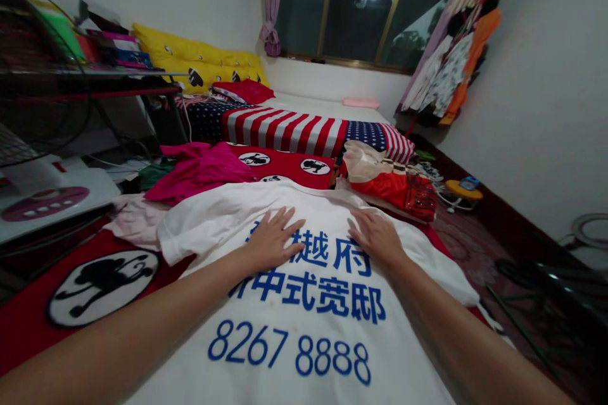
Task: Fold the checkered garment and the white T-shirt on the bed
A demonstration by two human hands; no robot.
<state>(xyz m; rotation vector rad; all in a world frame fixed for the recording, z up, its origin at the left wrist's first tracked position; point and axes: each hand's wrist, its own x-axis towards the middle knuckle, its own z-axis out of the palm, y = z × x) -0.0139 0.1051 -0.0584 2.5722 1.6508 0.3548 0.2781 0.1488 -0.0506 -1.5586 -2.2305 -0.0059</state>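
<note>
A white T-shirt [294, 342] with blue printed characters and digits lies spread out in front of me, its collar pointing away. My left hand [273, 240] rests flat on the upper part of the shirt, fingers spread over the print. On the other side, my right hand [377, 237] also lies on the fabric with its fingers stretched out. Neither hand grips the cloth. Beneath the shirt is a red blanket [28, 316] with black-and-white monkey pictures.
Magenta clothing [204, 168] and a pale pink cloth [137, 218] lie left of the shirt. Folded clothes [389, 183] sit beyond its right shoulder. Behind stands a bed with a striped, starred cover [285, 130]. A cluttered desk [118, 85] is at left, a yellow stool [463, 190] at right.
</note>
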